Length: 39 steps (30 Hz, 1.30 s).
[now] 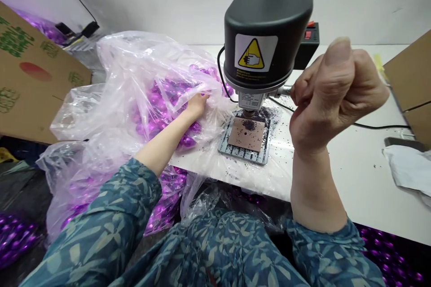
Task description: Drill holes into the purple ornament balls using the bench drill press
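My right hand is raised, its fingers wrapped round the lever handle of a black bench press machine. Most of the handle is hidden inside the fist; a short metal shaft shows between fist and machine. My left hand reaches to the clear plastic bag, among shiny purple balls. Its fingers are mostly hidden, so I cannot make out what they touch. Below the machine's head, a brown square pad lies on the slotted metal base plate, strewn with dark crumbs.
Cardboard boxes stand at the left and right. A black cable crosses the white table. A white cloth lies at the right edge. More purple balls sit low at the left.
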Tool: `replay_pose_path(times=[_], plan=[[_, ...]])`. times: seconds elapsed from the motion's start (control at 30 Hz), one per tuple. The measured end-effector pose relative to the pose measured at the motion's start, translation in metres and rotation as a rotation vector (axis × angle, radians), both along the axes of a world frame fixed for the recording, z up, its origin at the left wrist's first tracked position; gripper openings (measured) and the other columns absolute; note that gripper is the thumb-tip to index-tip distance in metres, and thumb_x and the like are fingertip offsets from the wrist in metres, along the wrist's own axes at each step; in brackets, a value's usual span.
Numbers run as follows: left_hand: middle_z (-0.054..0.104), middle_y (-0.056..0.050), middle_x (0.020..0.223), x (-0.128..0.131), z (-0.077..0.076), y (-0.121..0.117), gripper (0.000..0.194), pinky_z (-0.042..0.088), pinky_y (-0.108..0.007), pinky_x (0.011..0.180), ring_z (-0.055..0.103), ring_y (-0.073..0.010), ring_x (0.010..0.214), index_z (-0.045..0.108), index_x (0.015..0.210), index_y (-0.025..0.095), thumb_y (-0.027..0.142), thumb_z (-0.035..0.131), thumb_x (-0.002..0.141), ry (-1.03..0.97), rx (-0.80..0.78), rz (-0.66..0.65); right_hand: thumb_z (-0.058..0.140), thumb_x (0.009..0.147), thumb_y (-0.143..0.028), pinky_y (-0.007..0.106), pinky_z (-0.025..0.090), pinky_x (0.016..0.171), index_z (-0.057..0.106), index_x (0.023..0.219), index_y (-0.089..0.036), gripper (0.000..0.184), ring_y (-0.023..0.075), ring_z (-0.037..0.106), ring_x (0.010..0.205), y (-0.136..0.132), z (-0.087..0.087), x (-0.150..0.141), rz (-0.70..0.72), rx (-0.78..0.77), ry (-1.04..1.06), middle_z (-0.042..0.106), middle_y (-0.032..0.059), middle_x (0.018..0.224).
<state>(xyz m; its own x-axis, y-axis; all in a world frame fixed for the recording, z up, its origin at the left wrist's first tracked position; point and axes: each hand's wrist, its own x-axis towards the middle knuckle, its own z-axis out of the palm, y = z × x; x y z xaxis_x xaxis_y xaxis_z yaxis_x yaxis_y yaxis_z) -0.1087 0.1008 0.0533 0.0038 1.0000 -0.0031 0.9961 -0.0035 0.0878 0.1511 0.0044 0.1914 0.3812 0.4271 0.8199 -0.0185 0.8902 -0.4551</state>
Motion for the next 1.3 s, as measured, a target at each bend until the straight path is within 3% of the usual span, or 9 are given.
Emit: replay_pose_path(times=[0.2, 0.33, 0.43, 0.53, 0.63, 0.83, 0.93, 1.1, 1.3], plan=[[0.065, -0.015, 0.128, -0.005, 0.012, -0.054, 0.049, 0.052, -0.051, 0.110, 0.066, -0.0337, 0.120, 0.066, 0.138, 0.022, 0.022, 0.068, 0.089, -0.337, 0.113, -0.082, 0.064, 0.096, -0.050, 0.034, 0.018, 0.052, 0.034, 0.060, -0.022, 0.055, 0.0078, 0.034, 0.046, 0.000, -0.002, 0.001, -0.025, -0.029, -0.012, 0.028, -0.0042, 0.053], [0.070, -0.010, 0.123, 0.011, 0.027, -0.090, 0.048, 0.060, -0.040, 0.092, 0.070, -0.0217, 0.097, 0.058, 0.142, 0.026, 0.040, 0.062, 0.097, -1.021, -0.016, -0.086, 0.065, 0.095, -0.050, 0.034, 0.018, 0.051, 0.033, 0.060, -0.022, 0.056, 0.0073, 0.034, 0.046, 0.000, -0.001, -0.001, -0.019, -0.018, -0.009, 0.027, -0.0047, 0.053], [0.074, -0.010, 0.118, 0.030, 0.031, -0.103, 0.043, 0.062, -0.034, 0.077, 0.071, -0.0198, 0.089, 0.062, 0.135, 0.023, 0.044, 0.059, 0.098, -1.540, -0.193, -0.005, 0.068, 0.094, -0.049, 0.035, 0.017, 0.049, 0.033, 0.060, -0.022, 0.056, 0.0073, 0.032, 0.044, 0.000, 0.000, -0.002, -0.013, 0.023, 0.026, 0.027, -0.0052, 0.051], [0.076, -0.009, 0.114, 0.049, 0.024, -0.105, 0.036, 0.060, -0.027, 0.071, 0.071, -0.0171, 0.088, 0.069, 0.121, 0.020, 0.041, 0.073, 0.092, -1.789, -0.307, 0.056, 0.067, 0.095, -0.048, 0.035, 0.019, 0.049, 0.035, 0.059, -0.022, 0.054, 0.0080, 0.031, 0.044, 0.000, 0.000, -0.002, -0.037, 0.022, 0.010, 0.031, -0.0051, 0.050], [0.078, -0.007, 0.107, 0.064, 0.011, -0.103, 0.036, 0.056, -0.021, 0.064, 0.071, -0.0150, 0.084, 0.072, 0.115, 0.019, 0.038, 0.084, 0.086, -1.844, -0.373, 0.117, 0.065, 0.096, -0.051, 0.036, 0.021, 0.050, 0.034, 0.060, -0.023, 0.055, 0.0091, 0.031, 0.045, -0.002, -0.001, -0.001, -0.066, -0.008, -0.026, 0.031, -0.0047, 0.052], [0.078, -0.007, 0.093, 0.074, -0.005, -0.094, 0.025, 0.059, -0.025, 0.063, 0.069, -0.0143, 0.070, 0.071, 0.106, 0.016, 0.039, 0.069, 0.097, -1.895, -0.388, 0.238, 0.059, 0.096, -0.063, 0.035, 0.023, 0.050, 0.028, 0.062, -0.024, 0.060, 0.0094, 0.029, 0.046, 0.004, -0.006, 0.002, -0.028, -0.058, -0.072, 0.025, -0.0041, 0.054], [0.076, -0.003, 0.092, 0.075, -0.009, -0.094, 0.035, 0.056, -0.024, 0.060, 0.067, -0.0121, 0.063, 0.069, 0.121, 0.020, 0.041, 0.075, 0.094, -1.829, -0.349, 0.147, 0.054, 0.096, -0.067, 0.035, 0.024, 0.050, 0.027, 0.063, -0.024, 0.061, 0.0087, 0.029, 0.047, 0.007, -0.008, 0.003, -0.045, -0.086, -0.117, 0.023, -0.0041, 0.055], [0.077, -0.002, 0.102, 0.079, -0.020, -0.094, 0.060, 0.056, -0.024, 0.063, 0.069, -0.0111, 0.067, 0.066, 0.136, 0.025, 0.051, 0.086, 0.086, -1.667, -0.301, -0.028, 0.050, 0.100, -0.063, 0.034, 0.027, 0.049, 0.028, 0.065, -0.024, 0.057, 0.0089, 0.032, 0.046, 0.004, -0.006, 0.001, -0.218, -0.022, -0.140, 0.024, -0.0040, 0.055], [0.078, -0.007, 0.106, 0.082, -0.027, -0.090, 0.071, 0.055, -0.025, 0.061, 0.067, -0.0133, 0.069, 0.065, 0.142, 0.023, 0.049, 0.091, 0.081, -1.468, -0.292, -0.149, 0.051, 0.098, -0.063, 0.036, 0.027, 0.051, 0.037, 0.065, -0.025, 0.053, 0.0105, 0.030, 0.047, 0.002, -0.006, 0.000, -0.216, -0.026, -0.128, 0.025, -0.0036, 0.056]])
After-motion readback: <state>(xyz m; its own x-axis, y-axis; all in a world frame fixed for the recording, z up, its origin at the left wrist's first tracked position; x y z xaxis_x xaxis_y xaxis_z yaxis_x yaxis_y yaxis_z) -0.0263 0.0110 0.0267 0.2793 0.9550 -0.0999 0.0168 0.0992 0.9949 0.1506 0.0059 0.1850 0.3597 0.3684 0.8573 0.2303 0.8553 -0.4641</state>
